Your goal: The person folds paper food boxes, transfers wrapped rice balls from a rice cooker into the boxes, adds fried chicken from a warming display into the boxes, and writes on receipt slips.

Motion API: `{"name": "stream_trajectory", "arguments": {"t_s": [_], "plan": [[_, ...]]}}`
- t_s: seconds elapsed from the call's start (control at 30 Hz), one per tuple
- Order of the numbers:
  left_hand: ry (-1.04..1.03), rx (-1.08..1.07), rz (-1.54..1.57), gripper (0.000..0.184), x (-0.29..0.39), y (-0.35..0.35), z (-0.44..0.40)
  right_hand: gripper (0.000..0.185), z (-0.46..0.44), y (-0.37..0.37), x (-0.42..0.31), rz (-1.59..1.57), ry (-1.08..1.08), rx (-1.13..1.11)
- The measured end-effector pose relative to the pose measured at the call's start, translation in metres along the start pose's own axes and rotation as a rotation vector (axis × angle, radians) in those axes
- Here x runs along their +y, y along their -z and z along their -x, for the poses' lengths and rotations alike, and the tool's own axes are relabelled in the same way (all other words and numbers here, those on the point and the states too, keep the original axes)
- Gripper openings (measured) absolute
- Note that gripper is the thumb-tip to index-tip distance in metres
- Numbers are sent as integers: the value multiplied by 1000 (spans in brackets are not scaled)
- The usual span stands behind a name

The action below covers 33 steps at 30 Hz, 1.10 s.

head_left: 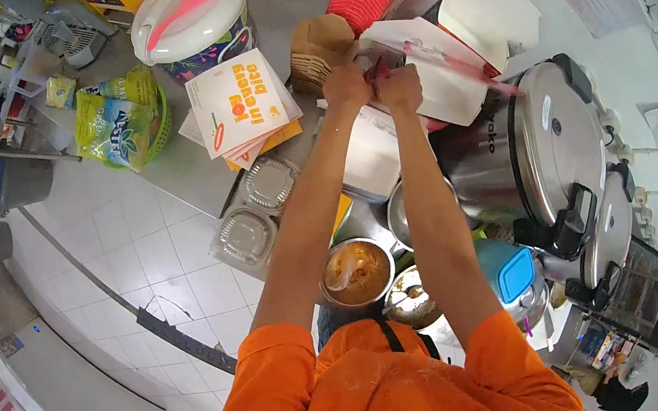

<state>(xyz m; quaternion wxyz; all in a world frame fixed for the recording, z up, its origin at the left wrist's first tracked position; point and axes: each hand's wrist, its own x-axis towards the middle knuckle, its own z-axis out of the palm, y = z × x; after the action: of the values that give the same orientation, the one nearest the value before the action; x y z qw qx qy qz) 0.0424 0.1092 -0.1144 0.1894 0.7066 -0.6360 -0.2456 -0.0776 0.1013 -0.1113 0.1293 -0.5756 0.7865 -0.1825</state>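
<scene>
Left hand [347, 88] and right hand [399, 89] nearly together, fingers curled closed, apparently on a small red piece [381, 69] between them; exact pinch hidden. Stacked brown cartons [319, 38] just beyond left hand, white carton [449, 99] beside right. Judged step: two-handed fingertip work; next move calls for steady wrists

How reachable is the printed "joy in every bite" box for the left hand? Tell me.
Likely yes: the box lies uncovered, near the left hand, though that hand seems busy at something red.
</scene>
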Motion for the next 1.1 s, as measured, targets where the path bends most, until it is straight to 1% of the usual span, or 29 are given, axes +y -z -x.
{"name": "stream_trajectory", "arguments": {"t_s": [0.07, 0.13, 0.2, 0.23, 0.27, 0.3, 0.33, 0.4, 0.47, 0.5, 0.53, 0.6, 0.67, 0.7, 0.73, 0.77, 0.8, 0.83, 0.87, 0.9, 1.0, 1.03, 1.1], "plan": [[-33, 5, 30, 29, -1, -10, -3, 28, 7, 12, 1, 41, 34, -30], [-78, 40, 98, 28, 5, -5, 9, 27, 5, -9, 26, -118, 96, 124], [-34, -31, 106, 29, 14, 14, 18, 26, 7, -21, 40, -129, 178, 223], [-11, -66, 108, 29, 15, 20, 20, 27, 21, 0, 27, -61, 225, 250], [-8, 5, 103, 28, 14, 10, 17, 27, 30, 14, 16, 8, 275, 276], [-1, 73, 98, 28, 15, -11, 10, 28, 28, 21, 22, 40, 306, 263], [47, 155, 72, 28, -4, -19, 12, 29, 32, 17, 19, 48, 362, 216], [105, 20, 72, 25, -16, -14, 13, 35, 36, 54, -4, -182, 366, 239], [-32, 39, 176, 25, -18, -22, 11, 43, 54, 123, -45, -58, 366, 273], [-109, 47, 230, 25, -20, -22, 14, 42, 60, 149, -54, -108, 431, 294], [-161, 193, 277, 26, -15, -7, 30, 40, 65, 170, -59, -155, 499, 315], [-270, 498, 364, 27, 9, 52, 84, 40, 89, 211, -62, -109, 580, 431], [-240, 588, 433, 23, -15, 73, 141, 32, 130, 258, -71, -485, 472, 210], [-194, 607, 435, 22, -37, 83, 176, 28, 147, 271, -69, -580, 475, 195], [-220, 703, 474, 25, -70, 85, 212, 24, 162, 281, -66, -677, 478, 180], [46, 610, 366, 28, -92, 98, 255, 20, 174, 287, -60, -780, 478, 164], [199, 684, 315, 33, -137, 83, 288, 20, 184, 291, -53, -812, 482, 140], [259, 749, 214, 37, -185, 70, 324, 19, 194, 294, -46, -841, 488, 113], [444, 743, 81, 41, -221, 53, 357, 19, 201, 295, -41, -874, 502, 95], [592, 605, 59, 43, -243, 45, 381, 19, 208, 293, -35, -893, 492, 91], [417, 480, 229, 38, -263, 31, 409, 19, 220, 292, -18, -895, 489, -40], [461, 595, 170, 31, -239, 36, 402, 19, 227, 292, -15, -917, 481, -42], [500, 695, 192, 29, -222, 37, 395, 20, 238, 292, -10, -960, 467, -42]]}}
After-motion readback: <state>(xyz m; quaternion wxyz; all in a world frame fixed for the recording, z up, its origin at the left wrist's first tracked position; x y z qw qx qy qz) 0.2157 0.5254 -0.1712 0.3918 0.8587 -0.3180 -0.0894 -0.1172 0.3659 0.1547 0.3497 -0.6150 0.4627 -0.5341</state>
